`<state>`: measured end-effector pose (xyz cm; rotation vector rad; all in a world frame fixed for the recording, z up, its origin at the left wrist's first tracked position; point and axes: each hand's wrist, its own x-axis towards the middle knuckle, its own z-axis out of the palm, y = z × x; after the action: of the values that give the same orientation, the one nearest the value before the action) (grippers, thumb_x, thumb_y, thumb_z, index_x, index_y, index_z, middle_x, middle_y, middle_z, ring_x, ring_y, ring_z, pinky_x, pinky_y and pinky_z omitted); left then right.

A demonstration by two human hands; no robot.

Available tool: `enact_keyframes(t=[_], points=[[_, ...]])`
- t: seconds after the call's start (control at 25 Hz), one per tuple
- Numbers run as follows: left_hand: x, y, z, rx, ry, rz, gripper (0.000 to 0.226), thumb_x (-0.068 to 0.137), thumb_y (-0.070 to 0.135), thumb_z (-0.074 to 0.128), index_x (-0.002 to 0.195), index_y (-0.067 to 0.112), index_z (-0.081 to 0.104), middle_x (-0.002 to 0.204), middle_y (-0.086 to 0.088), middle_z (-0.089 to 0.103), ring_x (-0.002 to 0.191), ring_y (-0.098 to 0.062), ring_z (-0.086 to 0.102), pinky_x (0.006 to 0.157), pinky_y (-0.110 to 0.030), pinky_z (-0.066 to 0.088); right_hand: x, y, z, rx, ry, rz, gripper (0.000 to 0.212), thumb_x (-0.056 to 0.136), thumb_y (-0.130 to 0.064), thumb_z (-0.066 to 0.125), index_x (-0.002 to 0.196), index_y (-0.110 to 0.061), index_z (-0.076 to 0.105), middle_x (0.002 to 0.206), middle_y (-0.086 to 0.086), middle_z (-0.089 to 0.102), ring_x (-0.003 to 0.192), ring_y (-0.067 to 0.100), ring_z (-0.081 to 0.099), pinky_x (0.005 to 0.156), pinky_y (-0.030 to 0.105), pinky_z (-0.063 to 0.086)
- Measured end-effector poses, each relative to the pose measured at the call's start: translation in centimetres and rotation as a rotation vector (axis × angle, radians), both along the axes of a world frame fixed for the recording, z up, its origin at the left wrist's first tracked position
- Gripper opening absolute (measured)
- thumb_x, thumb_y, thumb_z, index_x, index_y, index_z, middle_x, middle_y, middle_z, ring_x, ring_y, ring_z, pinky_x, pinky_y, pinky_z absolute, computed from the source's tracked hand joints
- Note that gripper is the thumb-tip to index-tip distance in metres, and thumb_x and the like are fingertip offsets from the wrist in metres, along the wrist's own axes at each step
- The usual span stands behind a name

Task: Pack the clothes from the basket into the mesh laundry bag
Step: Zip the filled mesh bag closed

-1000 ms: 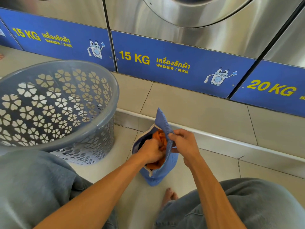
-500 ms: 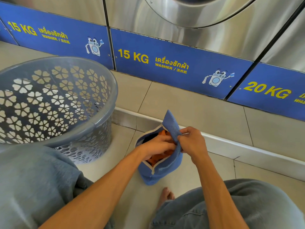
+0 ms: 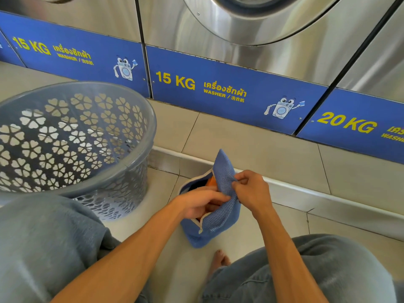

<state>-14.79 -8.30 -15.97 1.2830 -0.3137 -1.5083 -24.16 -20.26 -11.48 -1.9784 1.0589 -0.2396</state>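
Note:
A blue mesh laundry bag (image 3: pixel 218 221) with a white zip edge stands on the tiled floor between my knees. Orange clothing (image 3: pixel 211 182) shows inside its mouth. My left hand (image 3: pixel 197 203) lies across the opening, fingers down on the clothes and the bag's near edge. My right hand (image 3: pixel 251 191) pinches the raised blue flap of the bag. The grey plastic basket (image 3: pixel 135 158) with flower-shaped holes stands at the left; no clothes show in the part of it I can see.
Steel washers with blue labels (image 3: pixel 218 88) fill the wall ahead, on a raised tiled step (image 3: pixel 251 154) with a metal edge. My knees in grey shorts and a bare foot (image 3: pixel 219 259) frame the bag.
My left hand has come up from deep in the bag to lie over its mouth. My right hand pulled the flap closer over the clothes, and less orange shows.

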Motion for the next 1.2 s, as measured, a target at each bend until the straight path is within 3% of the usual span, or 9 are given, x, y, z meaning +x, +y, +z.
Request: enact_keyframes(t=[0.12, 0.24, 0.44, 0.6, 0.72, 0.88, 0.96, 1.08, 1.2], points=[[1.1, 0.5, 0.7, 0.054, -0.133, 0.072, 0.01, 0.085, 0.013, 0.071, 0.082, 0.02, 0.065, 0.084, -0.004, 0.067, 0.072, -0.014, 0.062, 0.074, -0.03, 0.049, 0.0, -0.2, -0.2, -0.044, 0.021, -0.036, 0.015, 0.079, -0.016, 0.061, 0.09, -0.026, 0.065, 0.089, -0.002, 0.072, 0.088, 0.025, 0.068, 0.079, 0.038, 0.057], [3.0, 1.4, 2.0, 0.055, -0.229, 0.173, 0.024, 0.082, 0.013, 0.076, 0.07, 0.022, 0.056, 0.077, 0.0, 0.066, 0.071, -0.014, 0.062, 0.07, -0.028, 0.053, -0.1, 0.1, 0.3, -0.135, 0.109, -0.045, 0.009, 0.085, -0.031, 0.06, 0.089, -0.024, 0.064, 0.091, -0.001, 0.071, 0.092, 0.026, 0.065, 0.075, 0.034, 0.05], [4.1, 2.9, 4.0, -0.005, -0.297, 0.295, 0.021, 0.082, 0.011, 0.076, 0.083, 0.019, 0.057, 0.087, -0.002, 0.072, 0.08, -0.017, 0.069, 0.074, -0.031, 0.057, 0.0, 1.8, 2.1, -0.149, 0.39, 0.17, 0.071, 0.065, -0.085, 0.044, 0.069, -0.016, 0.061, 0.071, 0.003, 0.071, 0.074, 0.026, 0.069, 0.073, 0.04, 0.058], [3.0, 4.0, 3.5, 0.068, -0.416, 0.315, 0.022, 0.082, 0.014, 0.077, 0.095, 0.014, 0.059, 0.095, -0.007, 0.071, 0.08, -0.016, 0.068, 0.076, -0.033, 0.058, -2.0, 4.2, 1.9, 0.122, 0.642, 0.522, 0.062, 0.068, -0.073, 0.061, 0.078, -0.012, 0.064, 0.075, 0.001, 0.077, 0.067, 0.016, 0.075, 0.074, 0.039, 0.062], [2.3, 4.8, 3.5, 0.197, -0.511, 0.334, 0.019, 0.084, 0.014, 0.071, 0.097, 0.014, 0.058, 0.085, -0.005, 0.066, 0.072, -0.014, 0.063, 0.068, -0.031, 0.058, -2.6, 5.6, 0.3, 0.017, 0.654, 0.516, 0.045, 0.079, -0.059, 0.058, 0.079, -0.014, 0.059, 0.077, 0.003, 0.077, 0.066, 0.018, 0.075, 0.078, 0.04, 0.061], [0.1, 6.5, 2.9, 0.41, -0.691, -0.166, 0.007, 0.082, 0.007, 0.06, 0.082, 0.015, 0.061, 0.073, -0.005, 0.065, 0.064, -0.013, 0.062, 0.06, -0.026, 0.054, -2.1, 5.3, 0.2, -0.207, 0.553, 0.351, 0.024, 0.087, -0.037, 0.052, 0.074, -0.017, 0.056, 0.076, 0.006, 0.074, 0.074, 0.028, 0.071, 0.078, 0.043, 0.059], [-1.8, 6.7, 1.4, 0.401, -0.816, -0.292, 0.021, 0.078, 0.014, 0.066, 0.061, 0.016, 0.054, 0.055, 0.002, 0.056, 0.051, -0.009, 0.051, 0.051, -0.023, 0.042, -2.0, 5.4, 0.3, -0.204, 0.458, 0.282, 0.027, 0.089, -0.038, 0.049, 0.072, -0.017, 0.052, 0.08, 0.008, 0.072, 0.077, 0.031, 0.068, 0.076, 0.041, 0.058], [-3.2, 5.8, -1.2, 0.375, -0.953, -0.085, 0.023, 0.074, 0.027, 0.071, 0.067, 0.006, 0.064, 0.065, -0.009, 0.067, 0.062, -0.018, 0.058, 0.062, -0.037, 0.049, -1.8, 5.8, 0.4, -0.24, 0.337, 0.184, 0.027, 0.093, -0.036, 0.05, 0.079, -0.013, 0.051, 0.09, 0.012, 0.066, 0.086, 0.036, 0.064, 0.067, 0.035, 0.046], [-3.5, 5.3, -1.2, 0.345, -1.008, 0.031, 0.019, 0.08, 0.033, 0.068, 0.071, 0.016, 0.072, 0.076, -0.007, 0.074, 0.079, -0.024, 0.069, 0.072, -0.04, 0.056, -1.9, 5.6, 0.0, -0.231, 0.266, 0.133, 0.028, 0.093, -0.035, 0.05, 0.073, -0.016, 0.046, 0.093, 0.014, 0.066, 0.083, 0.035, 0.061, 0.066, 0.035, 0.043]])
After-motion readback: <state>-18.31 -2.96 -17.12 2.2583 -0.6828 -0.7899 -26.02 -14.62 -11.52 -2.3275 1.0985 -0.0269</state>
